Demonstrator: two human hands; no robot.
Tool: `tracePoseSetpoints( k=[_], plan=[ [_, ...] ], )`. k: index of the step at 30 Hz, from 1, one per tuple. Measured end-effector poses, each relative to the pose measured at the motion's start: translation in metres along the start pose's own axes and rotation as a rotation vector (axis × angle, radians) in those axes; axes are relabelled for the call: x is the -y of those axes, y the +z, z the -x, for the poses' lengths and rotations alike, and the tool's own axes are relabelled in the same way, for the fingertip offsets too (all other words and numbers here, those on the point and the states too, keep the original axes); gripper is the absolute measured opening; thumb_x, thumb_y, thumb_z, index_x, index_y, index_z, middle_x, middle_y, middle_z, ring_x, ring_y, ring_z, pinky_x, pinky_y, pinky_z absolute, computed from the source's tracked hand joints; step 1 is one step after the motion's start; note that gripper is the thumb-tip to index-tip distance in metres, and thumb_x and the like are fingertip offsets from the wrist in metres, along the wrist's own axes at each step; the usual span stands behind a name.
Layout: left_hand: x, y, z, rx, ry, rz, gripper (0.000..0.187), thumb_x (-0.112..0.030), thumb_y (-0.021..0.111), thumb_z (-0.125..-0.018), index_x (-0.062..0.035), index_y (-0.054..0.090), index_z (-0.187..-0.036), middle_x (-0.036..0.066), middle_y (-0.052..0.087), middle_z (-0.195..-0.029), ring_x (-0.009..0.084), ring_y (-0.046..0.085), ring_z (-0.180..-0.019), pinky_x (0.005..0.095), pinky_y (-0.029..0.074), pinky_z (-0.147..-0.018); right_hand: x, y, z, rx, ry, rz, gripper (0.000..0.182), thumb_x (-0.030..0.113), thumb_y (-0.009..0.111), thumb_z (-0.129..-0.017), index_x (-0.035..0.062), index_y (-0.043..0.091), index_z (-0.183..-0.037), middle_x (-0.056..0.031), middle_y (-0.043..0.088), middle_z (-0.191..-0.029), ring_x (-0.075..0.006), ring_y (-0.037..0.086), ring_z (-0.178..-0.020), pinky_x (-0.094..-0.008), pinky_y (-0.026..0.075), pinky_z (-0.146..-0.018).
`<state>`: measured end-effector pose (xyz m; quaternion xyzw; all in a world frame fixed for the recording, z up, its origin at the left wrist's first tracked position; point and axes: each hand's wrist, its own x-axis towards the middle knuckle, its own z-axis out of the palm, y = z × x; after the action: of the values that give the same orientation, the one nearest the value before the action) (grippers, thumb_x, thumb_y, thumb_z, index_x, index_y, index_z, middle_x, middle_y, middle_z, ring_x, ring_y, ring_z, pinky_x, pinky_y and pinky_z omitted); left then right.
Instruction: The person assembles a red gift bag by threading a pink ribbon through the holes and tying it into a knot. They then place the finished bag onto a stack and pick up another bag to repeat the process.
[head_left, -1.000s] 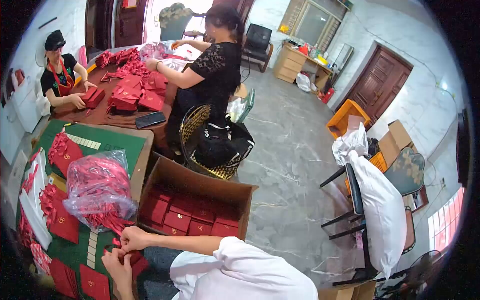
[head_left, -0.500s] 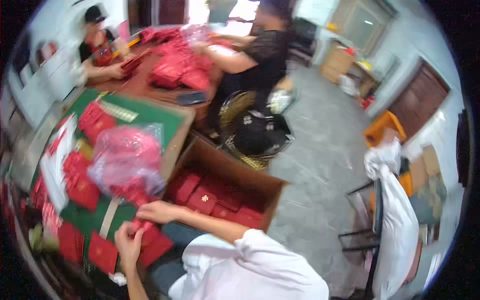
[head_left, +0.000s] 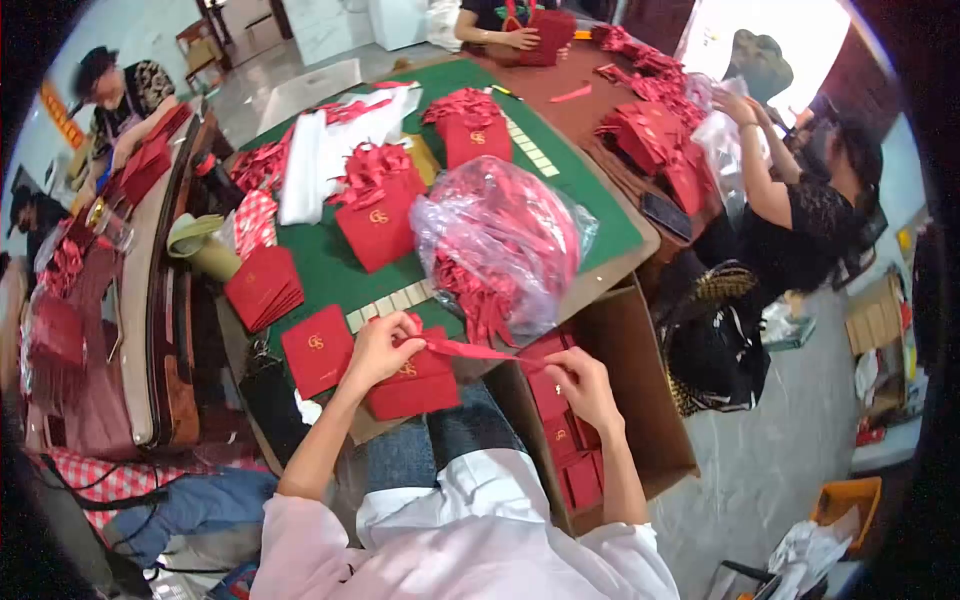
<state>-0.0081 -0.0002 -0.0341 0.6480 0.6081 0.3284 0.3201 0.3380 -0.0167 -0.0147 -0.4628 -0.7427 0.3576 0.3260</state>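
A red ribbon [head_left: 470, 350] is stretched taut between my two hands. My left hand [head_left: 383, 350] pinches it at the top of a red pouch [head_left: 413, 392] with a gold logo, which lies at the table edge by my lap. Off to the right, my right hand [head_left: 587, 387] is closed on the ribbon's other end, above a cardboard box [head_left: 632, 400]. Beside my left hand lies a single flat red pouch [head_left: 318, 350]. Further left is a fanned stack of red pouches [head_left: 265, 288]. Just beyond my hands sits a clear plastic bag [head_left: 505, 235] full of red ribbons.
The green table [head_left: 330, 262] also bears more red pouches [head_left: 375, 225] with ribbons and a white plastic sheet [head_left: 318, 165]. Red pouches fill part of the cardboard box. A phone [head_left: 666, 215] lies on the brown table [head_left: 590, 110]. Other people sit around, one at right handling plastic.
The view has swung round, bringing the green table to the middle. My hands, close together before, are now apart, with the ribbon pulled out straight between them.
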Motion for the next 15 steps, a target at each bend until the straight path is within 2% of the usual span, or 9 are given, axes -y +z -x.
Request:
tracePoseSetpoints(
  k=[2,5,7,9,10,11,12,13,15],
  plan=[
    [0.021,0.007,-0.009,-0.027,0.003,-0.007,0.023,-0.016,0.078,-0.077,-0.0031,0.063,-0.088,0.007,0.069,-0.080,0.0179,0.069,-0.077,0.0327,0.053,-0.069,0.013,0.002,-0.007,-0.189,0.016,0.042,0.010,0.005,0.072,-0.086,0.0011,0.069,-0.095,-0.0080,0.063,-0.081,-0.0144,0.059,-0.070,-0.0297,0.048,-0.065],
    [0.035,0.015,-0.012,-0.071,0.014,-0.037,0.023,-0.020,0.077,-0.079,-0.0056,0.064,-0.091,0.009,0.071,-0.089,0.0231,0.070,-0.074,0.0365,0.053,-0.070,0.026,0.014,-0.020,-0.229,0.004,-0.079,0.010,0.003,0.073,-0.084,0.0021,0.070,-0.093,-0.0061,0.061,-0.079,-0.0122,0.058,-0.069,-0.0274,0.047,-0.063],
    [0.015,0.012,-0.008,-0.335,0.402,-0.531,0.020,-0.015,0.075,-0.082,-0.0041,0.063,-0.093,0.010,0.067,-0.093,0.0193,0.066,-0.072,0.0339,0.053,-0.072,0.035,0.027,-0.032,-0.177,-0.036,-0.101,0.010,0.001,0.074,-0.083,0.0016,0.070,-0.093,-0.0053,0.061,-0.081,-0.0125,0.059,-0.070,-0.0259,0.048,-0.062],
    [0.002,0.015,-0.002,-0.363,0.410,-0.490,0.021,-0.014,0.074,-0.085,-0.0055,0.064,-0.100,0.011,0.065,-0.099,0.0185,0.064,-0.068,0.0327,0.052,-0.066,0.047,0.039,-0.044,-0.102,-0.121,-0.009,0.011,0.001,0.074,-0.083,0.0022,0.070,-0.093,-0.0064,0.061,-0.081,-0.0143,0.061,-0.071,-0.0264,0.049,-0.061],
    [-0.020,0.014,0.005,-0.282,0.296,-0.230,0.023,-0.014,0.074,-0.086,-0.0054,0.065,-0.105,0.010,0.065,-0.099,0.0165,0.063,-0.068,0.0313,0.051,-0.064,0.040,0.050,-0.050,-0.068,-0.211,0.034,0.012,0.001,0.074,-0.082,0.0030,0.070,-0.094,-0.0082,0.060,-0.082,-0.0188,0.061,-0.070,-0.0288,0.049,-0.061],
    [-0.037,0.012,0.011,-0.203,0.180,0.031,0.026,-0.014,0.073,-0.087,-0.0054,0.066,-0.110,0.010,0.065,-0.099,0.0144,0.062,-0.067,0.0299,0.050,-0.061,0.044,0.057,-0.056,-0.056,-0.214,0.030,0.012,0.001,0.074,-0.082,0.0030,0.070,-0.094,-0.0082,0.060,-0.082,-0.0188,0.061,-0.070,-0.0288,0.049,-0.061],
    [-0.043,0.011,0.014,-0.097,0.165,0.100,0.034,-0.013,0.072,-0.088,-0.0056,0.064,-0.120,0.008,0.066,-0.099,0.0106,0.061,-0.068,0.0273,0.049,-0.059,0.051,0.064,-0.061,0.003,-0.231,0.051,0.014,0.004,0.075,-0.081,0.0041,0.069,-0.093,-0.0099,0.061,-0.085,-0.0248,0.062,-0.074,-0.0337,0.050,-0.064],
    [-0.054,0.010,0.017,-0.036,0.157,0.201,0.037,-0.012,0.070,-0.089,-0.0039,0.062,-0.124,0.008,0.067,-0.100,0.0111,0.061,-0.070,0.0280,0.050,-0.062,0.055,0.071,-0.065,0.061,-0.249,0.072,0.015,0.007,0.075,-0.080,0.0052,0.068,-0.093,-0.0116,0.062,-0.087,-0.0308,0.063,-0.078,-0.0386,0.051,-0.067],
    [-0.066,0.008,0.019,0.043,0.204,0.257,0.036,-0.013,0.068,-0.091,-0.0032,0.060,-0.125,0.008,0.067,-0.103,0.0124,0.062,-0.072,0.0288,0.050,-0.065,0.057,0.083,-0.073,0.082,-0.328,0.050,0.017,0.005,0.073,-0.081,0.0046,0.064,-0.096,-0.0121,0.062,-0.088,-0.0312,0.063,-0.080,-0.0385,0.051,-0.068]
  ],
)
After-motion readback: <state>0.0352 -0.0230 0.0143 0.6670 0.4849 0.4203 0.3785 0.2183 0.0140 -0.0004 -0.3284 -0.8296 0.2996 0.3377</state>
